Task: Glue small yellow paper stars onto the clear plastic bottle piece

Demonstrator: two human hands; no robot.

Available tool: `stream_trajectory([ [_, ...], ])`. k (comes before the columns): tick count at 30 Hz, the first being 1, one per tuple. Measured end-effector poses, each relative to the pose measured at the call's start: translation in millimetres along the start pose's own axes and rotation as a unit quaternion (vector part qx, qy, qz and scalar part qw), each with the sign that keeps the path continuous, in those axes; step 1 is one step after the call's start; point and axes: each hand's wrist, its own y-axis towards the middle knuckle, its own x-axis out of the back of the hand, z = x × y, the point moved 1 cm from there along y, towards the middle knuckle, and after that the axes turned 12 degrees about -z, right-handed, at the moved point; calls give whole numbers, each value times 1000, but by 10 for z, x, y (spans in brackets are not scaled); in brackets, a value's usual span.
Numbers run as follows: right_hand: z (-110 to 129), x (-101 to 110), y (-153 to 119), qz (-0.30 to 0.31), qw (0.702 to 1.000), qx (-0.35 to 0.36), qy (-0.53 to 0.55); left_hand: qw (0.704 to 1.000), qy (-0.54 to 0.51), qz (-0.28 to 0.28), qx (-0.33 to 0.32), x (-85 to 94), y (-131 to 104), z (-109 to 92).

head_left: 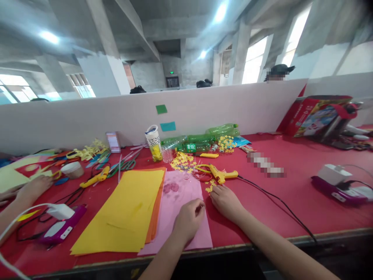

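Note:
My left hand (pixel 190 218) rests over the pink paper (pixel 182 186), thumb and fingers curled together. Whatever they may hold is hidden or too small to name. To its right, my right hand (pixel 225 200) lies low on the red table with fingers stretched towards a few small yellow paper stars (pixel 210 186); its fingertips are at their edge. Just beyond it is a yellow glue gun (pixel 223 175) with a black cord. A larger heap of yellow stars (pixel 183 161) lies behind the pink paper. Yellow paper sheets (pixel 125 210) are stacked on orange ones at the left.
Green plastic bottles (pixel 201 140) lie along the white partition (pixel 116 112), near a patterned white cup (pixel 153 140). Purple power strips (pixel 62 229) sit on both sides. At far left, another person's hand (pixel 36 188) is near a second glue gun (pixel 96 178).

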Motion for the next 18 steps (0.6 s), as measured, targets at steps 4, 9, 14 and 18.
stream_trajectory([
  [4, 12, 22, 12, -42, 999, -24, 16, 1000, -18, -6, 10, 7, 35, 29],
  [9, -49, 40, -11, -67, 996, -45, 30, 998, -51, -8, 25, -10, 46, 70],
  [14, -88, 26, -36, -64, 997, -29, 35, 995, -78, -17, 61, -30, 46, 104],
  [18, -73, -27, -21, -77, 997, 4, 29, 993, -95, -20, 67, -40, 58, 105],
])
